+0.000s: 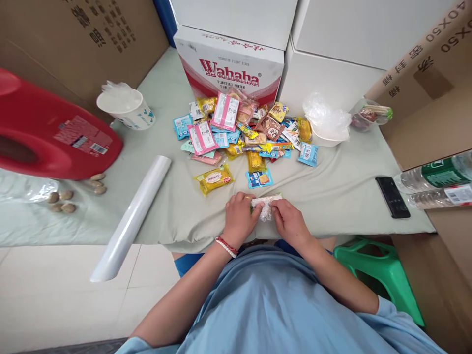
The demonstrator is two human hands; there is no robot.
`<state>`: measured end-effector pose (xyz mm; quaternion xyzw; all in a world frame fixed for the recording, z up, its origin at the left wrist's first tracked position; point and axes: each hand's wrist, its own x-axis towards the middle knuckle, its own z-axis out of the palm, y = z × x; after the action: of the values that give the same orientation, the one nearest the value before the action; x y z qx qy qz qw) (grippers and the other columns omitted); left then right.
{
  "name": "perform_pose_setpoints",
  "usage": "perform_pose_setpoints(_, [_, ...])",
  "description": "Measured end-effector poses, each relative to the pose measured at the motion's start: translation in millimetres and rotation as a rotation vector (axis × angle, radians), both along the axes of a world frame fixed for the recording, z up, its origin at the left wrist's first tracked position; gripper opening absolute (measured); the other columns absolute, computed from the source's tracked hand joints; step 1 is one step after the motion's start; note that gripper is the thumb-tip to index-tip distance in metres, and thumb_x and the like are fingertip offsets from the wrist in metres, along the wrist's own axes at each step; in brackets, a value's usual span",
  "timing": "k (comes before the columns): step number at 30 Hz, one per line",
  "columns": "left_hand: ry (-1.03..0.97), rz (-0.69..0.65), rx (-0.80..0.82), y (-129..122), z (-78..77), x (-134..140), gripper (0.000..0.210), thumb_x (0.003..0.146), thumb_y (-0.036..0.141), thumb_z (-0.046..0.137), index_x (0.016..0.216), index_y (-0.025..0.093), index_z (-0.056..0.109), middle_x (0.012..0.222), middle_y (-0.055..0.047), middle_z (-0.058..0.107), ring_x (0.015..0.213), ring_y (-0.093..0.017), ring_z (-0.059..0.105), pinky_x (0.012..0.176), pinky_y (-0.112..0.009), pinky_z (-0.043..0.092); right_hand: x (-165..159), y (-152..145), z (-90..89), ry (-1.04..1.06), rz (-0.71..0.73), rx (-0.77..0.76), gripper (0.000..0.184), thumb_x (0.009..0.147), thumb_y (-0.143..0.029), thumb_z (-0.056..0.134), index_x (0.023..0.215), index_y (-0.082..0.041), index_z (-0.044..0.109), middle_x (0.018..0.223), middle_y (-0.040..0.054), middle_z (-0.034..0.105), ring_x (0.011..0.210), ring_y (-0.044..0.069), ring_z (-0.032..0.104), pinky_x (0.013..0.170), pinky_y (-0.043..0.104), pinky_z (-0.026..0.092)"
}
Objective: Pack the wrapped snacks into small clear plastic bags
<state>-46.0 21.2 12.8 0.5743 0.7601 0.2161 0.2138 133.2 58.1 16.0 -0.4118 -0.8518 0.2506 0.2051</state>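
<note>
At the near edge of the cloth-covered table (191, 216), a small packet wrapped in crinkled clear plastic film (266, 211) sits between my hands. My left hand (240, 215) grips its left side, thumb pressed on the film. From the right, my right hand (291, 223) pinches the film with thumb and fingertips. A bit of green shows at the packet's edges; its contents are hard to make out. Just beyond lie a blue snack packet (259, 178) and a yellow-wrapped snack (214, 180). Behind these is a heap of wrapped snacks (239, 132).
A white roll (132, 216) overhangs the front edge at left, near a red jug (55, 132), several walnuts (66, 195) and a paper tub (127, 108). To the right are a bowl with plastic (328, 123), a phone (393, 196) and bottles (438, 173). Boxes (230, 64) stand behind.
</note>
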Motion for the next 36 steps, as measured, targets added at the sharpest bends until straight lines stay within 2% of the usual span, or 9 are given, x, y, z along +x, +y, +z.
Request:
perform_pose_setpoints(6, [-0.148, 0.040, 0.122, -8, 0.6, 8, 0.033, 0.088, 0.029, 0.064, 0.118, 0.017, 0.063, 0.109, -0.010, 0.064, 0.100, -0.027, 0.065, 0.093, -0.042, 0.054, 11, -12, 7.6, 0.201, -0.058, -0.297, 0.025, 0.101, -0.014, 0.044, 0.113, -0.021, 0.064, 0.102, 0.0068, 0.069, 0.078, 0.016, 0.071, 0.077, 0.032, 0.059])
perform_pose_setpoints(9, [-0.039, -0.026, 0.010, -10, 7.2, 12, 0.041, 0.093, 0.034, 0.059, 0.129, 0.013, 0.063, 0.117, -0.015, 0.062, 0.107, -0.031, 0.066, 0.095, -0.044, 0.054, 14, -15, 6.4, 0.261, -0.093, -0.393, 0.027, 0.101, -0.013, 0.043, 0.113, -0.022, 0.065, 0.100, 0.0049, 0.068, 0.076, 0.014, 0.072, 0.075, 0.030, 0.060])
perform_pose_setpoints(14, [0.273, -0.234, -0.278, -7, 28.7, 10, 0.048, 0.104, 0.043, 0.039, 0.134, 0.015, 0.066, 0.117, -0.018, 0.068, 0.110, -0.036, 0.069, 0.088, -0.044, 0.053, 12, -13, 12.1, 0.229, -0.091, -0.360, 0.022, 0.103, -0.019, 0.048, 0.106, -0.021, 0.069, 0.093, 0.0042, 0.066, 0.078, 0.015, 0.068, 0.076, 0.029, 0.056])
perform_pose_setpoints(18, [0.225, -0.253, -0.363, -5, 30.4, 9, 0.052, 0.103, 0.046, 0.041, 0.139, 0.014, 0.059, 0.126, -0.019, 0.071, 0.110, -0.036, 0.071, 0.086, -0.041, 0.051, 12, -11, 23.5, 0.162, -0.045, -0.301, 0.026, 0.106, -0.028, 0.049, 0.090, -0.021, 0.067, 0.081, 0.0021, 0.062, 0.080, 0.016, 0.063, 0.079, 0.029, 0.053])
perform_pose_setpoints(23, [0.011, -0.126, -0.419, -3, 20.1, 11, 0.054, 0.093, 0.057, 0.050, 0.126, 0.016, 0.060, 0.096, -0.011, 0.077, 0.091, -0.034, 0.074, 0.069, -0.035, 0.045, 18, -13, 25.2, 0.239, -0.037, -0.326, 0.030, 0.107, -0.034, 0.049, 0.083, -0.022, 0.064, 0.083, 0.0026, 0.062, 0.084, 0.018, 0.063, 0.080, 0.030, 0.053])
perform_pose_setpoints(26, [-0.042, -0.148, -0.442, -4, 24.6, 18, 0.037, 0.091, 0.056, 0.052, 0.095, 0.022, 0.064, 0.079, -0.006, 0.073, 0.081, -0.031, 0.072, 0.063, -0.032, 0.039, 22, -14, 22.0, 0.295, -0.046, -0.359, 0.033, 0.108, -0.038, 0.046, 0.087, -0.021, 0.066, 0.086, 0.0037, 0.063, 0.085, 0.019, 0.063, 0.081, 0.032, 0.053])
perform_pose_setpoints(28, [-0.035, -0.147, -0.416, -6, 32.3, 26, 0.031, 0.092, 0.052, 0.053, 0.082, 0.024, 0.061, 0.075, -0.005, 0.070, 0.075, -0.028, 0.070, 0.062, -0.032, 0.036, 25, -15, 20.5, 0.326, -0.052, -0.382, 0.035, 0.109, -0.042, 0.043, 0.093, -0.021, 0.067, 0.089, 0.0044, 0.064, 0.086, 0.018, 0.063, 0.082, 0.032, 0.053])
perform_pose_setpoints(31, [0.066, -0.097, -0.266, -12, 45.3, 44, 0.025, 0.094, 0.046, 0.057, 0.087, 0.023, 0.062, 0.081, -0.006, 0.070, 0.076, -0.026, 0.068, 0.065, -0.033, 0.039, 31, -18, 19.3, 0.398, -0.060, -0.471, 0.034, 0.108, -0.049, 0.046, 0.101, -0.022, 0.066, 0.099, 0.0057, 0.065, 0.094, 0.019, 0.063, 0.088, 0.032, 0.052])
perform_pose_setpoints(36, [0.252, -0.152, -0.001, -11, 51.3, 76, 0.016, 0.096, 0.035, 0.059, 0.100, 0.021, 0.065, 0.091, -0.010, 0.067, 0.086, -0.027, 0.066, 0.072, -0.036, 0.048, 40, -17, 17.6, 0.687, -0.213, -0.911, 0.032, 0.102, -0.057, 0.056, 0.106, -0.025, 0.061, 0.105, 0.0042, 0.069, 0.098, 0.020, 0.066, 0.092, 0.036, 0.055])
